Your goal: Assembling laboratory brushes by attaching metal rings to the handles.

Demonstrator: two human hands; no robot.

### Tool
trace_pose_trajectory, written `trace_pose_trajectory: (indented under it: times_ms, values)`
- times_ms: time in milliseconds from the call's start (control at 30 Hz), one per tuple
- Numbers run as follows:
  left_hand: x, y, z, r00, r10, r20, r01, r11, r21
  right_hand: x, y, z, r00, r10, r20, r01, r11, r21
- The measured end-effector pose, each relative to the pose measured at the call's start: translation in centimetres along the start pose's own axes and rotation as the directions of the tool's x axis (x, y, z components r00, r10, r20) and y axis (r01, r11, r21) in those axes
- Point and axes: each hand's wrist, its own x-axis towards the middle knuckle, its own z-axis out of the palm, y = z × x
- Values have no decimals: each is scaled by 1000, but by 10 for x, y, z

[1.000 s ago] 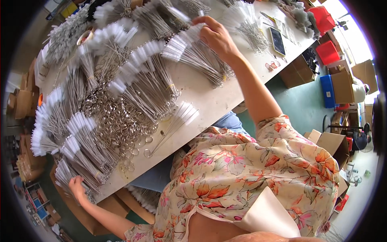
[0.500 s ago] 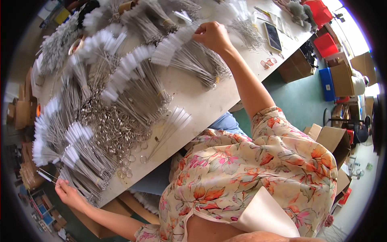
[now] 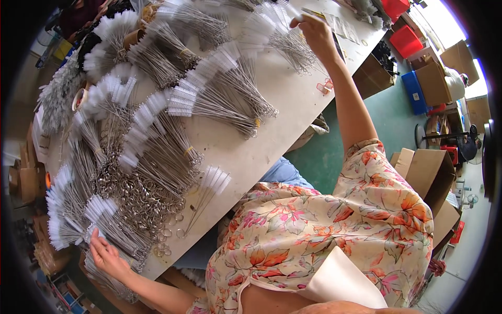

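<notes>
Many thin wire brushes with white bristle heads and looped ends lie in bundles on the table. At the lower left, my left hand [image 3: 109, 257] has its fingers closed on a slim brush [image 3: 74, 224], whose white head sticks out beside the fingertips. Just under that hand lies a bundle of brushes [image 3: 117, 225]. My right hand [image 3: 317, 37] reaches to the far right side of the table. Its fingers are pinched, with a blurred white brush head [image 3: 291, 9] extending beyond them. Left of it rests another bundle [image 3: 286, 44].
Loose metal rings [image 3: 141, 196] are heaped near the left front. A few single brushes [image 3: 206, 191] lie by the table edge [image 3: 238, 196]. Reddish clips [image 3: 324, 86] sit near the right edge. Cardboard boxes [image 3: 426, 175] and a blue bin [image 3: 414, 93] stand on the floor.
My right hand has moved right and farther away with its brush, now covering most of the phone. My left hand has shifted right, over the front bundle. The whole view has also shifted.
</notes>
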Motion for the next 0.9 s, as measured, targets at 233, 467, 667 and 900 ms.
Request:
trace_pose_trajectory:
  times_ms: [233, 467, 667, 900]
  values:
    - [-7, -5, 31, 988, -62, 145, 71, 996, -61, -3, -7, 32, 971, -233, 45, 214, 780, -588]
    - [-26, 5, 58, 986, -102, 135, 153, 880, -450, 39, -38, 15, 845, -502, -188, 404, 827, -392]
    - [-57, 51, 114, 873, 98, 478, 86, 933, -349, 65, -39, 38, 876, -475, -87, 413, 830, -374]
    - [-64, 30, 86, 909, 57, 414, 46, 971, -235, 73, 8, 3, 939, -30, 343, 188, 879, -438]
